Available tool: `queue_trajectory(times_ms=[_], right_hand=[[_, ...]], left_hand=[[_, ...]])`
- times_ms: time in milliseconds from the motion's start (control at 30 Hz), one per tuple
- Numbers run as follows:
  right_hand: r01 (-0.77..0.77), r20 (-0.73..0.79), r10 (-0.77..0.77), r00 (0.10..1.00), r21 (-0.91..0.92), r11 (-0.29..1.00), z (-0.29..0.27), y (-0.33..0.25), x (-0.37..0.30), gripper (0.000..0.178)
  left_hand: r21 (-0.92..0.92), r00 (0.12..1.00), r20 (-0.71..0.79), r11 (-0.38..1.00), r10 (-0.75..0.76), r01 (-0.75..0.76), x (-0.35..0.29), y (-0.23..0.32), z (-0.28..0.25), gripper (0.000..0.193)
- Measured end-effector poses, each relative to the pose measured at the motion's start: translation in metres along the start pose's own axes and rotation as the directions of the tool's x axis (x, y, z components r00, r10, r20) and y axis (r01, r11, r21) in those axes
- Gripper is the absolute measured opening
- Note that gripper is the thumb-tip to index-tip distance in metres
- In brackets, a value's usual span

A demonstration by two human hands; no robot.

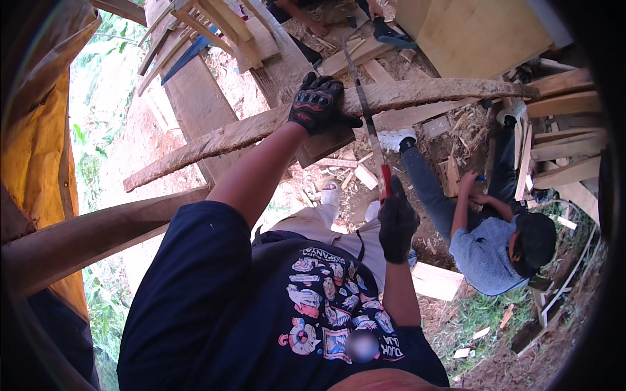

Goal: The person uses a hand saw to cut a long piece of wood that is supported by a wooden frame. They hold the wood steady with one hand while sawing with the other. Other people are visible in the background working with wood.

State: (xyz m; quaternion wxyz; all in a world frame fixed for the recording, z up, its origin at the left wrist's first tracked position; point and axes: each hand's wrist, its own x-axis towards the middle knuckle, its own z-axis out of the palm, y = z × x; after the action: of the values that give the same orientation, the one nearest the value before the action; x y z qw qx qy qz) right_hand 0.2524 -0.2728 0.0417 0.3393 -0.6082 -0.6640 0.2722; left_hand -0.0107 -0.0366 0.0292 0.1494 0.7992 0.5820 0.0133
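Note:
A long, rough-edged wooden plank (417,94) with a curved outline runs across the view in front of me. My left hand (318,103), in a black glove with hard knuckle pads, clasps it from above, fingers over its far side and thumb along its near side. In my right hand (398,225), also gloved in black, is the red handle of a handsaw (372,137). The saw's long, narrow blade points away from me and crosses the plank to the right of my left hand. Whether the teeth have entered the wood, I cannot tell.
At right sits a person (489,251) in a grey shirt and dark cap, legs stretched toward the plank. Another person's hand (317,28) shows at the top. Stacked boards (567,124), a plywood sheet (479,36), wood scraps and a thick beam (98,244) surround me.

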Motion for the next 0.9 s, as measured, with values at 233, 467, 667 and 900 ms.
queue_trajectory(times_ms=[233, 467, 667, 900], right_hand=[[0.307, -0.116, -0.320, 0.940, -0.112, 0.945, 0.032, -0.001, 0.096, 0.029], [0.318, -0.137, -0.372, 0.918, -0.305, 0.898, 0.047, -0.013, 0.119, 0.029], [0.216, 0.125, -0.187, 0.975, -0.302, 0.929, -0.026, -0.011, 0.013, 0.016], [0.216, -0.108, -0.226, 0.968, -0.094, 0.972, 0.031, 0.016, 0.153, 0.022]], left_hand=[[-0.015, 0.999, -0.003, 0.999, 0.037, -0.037, -0.001, 0.003, -0.007, 0.107], [-0.005, 0.997, -0.036, 0.998, 0.066, -0.066, 0.001, -0.003, 0.003, 0.107], [0.009, 1.000, 0.009, 1.000, 0.023, -0.023, -0.001, 0.002, -0.005, 0.109], [0.000, 0.997, -0.056, 0.998, 0.056, -0.056, 0.001, -0.001, 0.007, 0.107]])
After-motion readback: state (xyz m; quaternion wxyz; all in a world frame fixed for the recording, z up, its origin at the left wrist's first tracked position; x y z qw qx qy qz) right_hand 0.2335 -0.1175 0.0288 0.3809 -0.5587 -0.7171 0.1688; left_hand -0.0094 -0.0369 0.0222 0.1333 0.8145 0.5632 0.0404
